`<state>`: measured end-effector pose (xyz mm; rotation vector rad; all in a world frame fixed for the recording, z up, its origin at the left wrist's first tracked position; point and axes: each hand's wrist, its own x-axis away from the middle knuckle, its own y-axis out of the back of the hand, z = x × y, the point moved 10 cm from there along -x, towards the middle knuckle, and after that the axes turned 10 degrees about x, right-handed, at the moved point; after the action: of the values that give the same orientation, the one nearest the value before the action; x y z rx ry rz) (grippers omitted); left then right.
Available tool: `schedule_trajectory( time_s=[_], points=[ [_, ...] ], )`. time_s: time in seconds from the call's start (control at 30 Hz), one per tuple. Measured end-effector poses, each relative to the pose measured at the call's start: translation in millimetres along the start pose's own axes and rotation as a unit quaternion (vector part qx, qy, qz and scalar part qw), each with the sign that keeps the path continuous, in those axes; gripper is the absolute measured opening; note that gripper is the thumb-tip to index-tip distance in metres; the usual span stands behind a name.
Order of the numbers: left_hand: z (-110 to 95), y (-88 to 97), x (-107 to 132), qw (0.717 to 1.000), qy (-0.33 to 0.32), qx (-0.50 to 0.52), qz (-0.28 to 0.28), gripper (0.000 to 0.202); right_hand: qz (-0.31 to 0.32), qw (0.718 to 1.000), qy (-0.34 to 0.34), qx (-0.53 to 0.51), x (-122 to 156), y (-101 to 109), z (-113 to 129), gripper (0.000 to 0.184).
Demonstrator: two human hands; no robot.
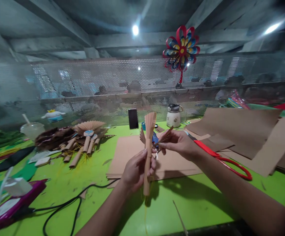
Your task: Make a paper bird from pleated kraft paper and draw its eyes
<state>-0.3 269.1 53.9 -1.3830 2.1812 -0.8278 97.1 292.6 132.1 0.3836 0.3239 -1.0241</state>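
Observation:
Upright in front of me stands a brown paper tube, with a pleated paper fan rising from its top. My left hand is closed around the tube's middle. My right hand pinches a smaller pleated brown paper piece just right of the tube. Another pleated piece sticks out on the tube's left side. Behind the tube a blue object is partly hidden, so its kind is unclear. Yellow thread hangs below the tube. Stacked brown paper sheets lie under my hands.
Similar paper fans on tubes are heaped at left. Red-handled scissors and large brown paper sheets lie at right. A phone and a white jar-like bottle stand at the back. A black cable runs to a purple power strip.

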Motion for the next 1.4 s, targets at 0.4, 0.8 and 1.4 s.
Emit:
schedule_trajectory(
  time_s=[0.4,0.8,1.4],
  points=[
    [8.4,-11.1,2.9,0.999,0.019,0.002,0.025,0.027,-0.004,1.000,0.008,0.005,7.3,0.0,1.8,0.016],
    [14.3,-13.6,4.1,0.998,0.050,0.046,0.013,0.032,-0.067,0.972,0.180,0.138,18.4,-8.6,31.8,0.010],
    [22.3,-14.1,4.4,0.997,0.062,0.045,0.017,0.028,-0.110,0.946,0.219,0.212,30.1,-10.0,29.7,0.014]
  ],
)
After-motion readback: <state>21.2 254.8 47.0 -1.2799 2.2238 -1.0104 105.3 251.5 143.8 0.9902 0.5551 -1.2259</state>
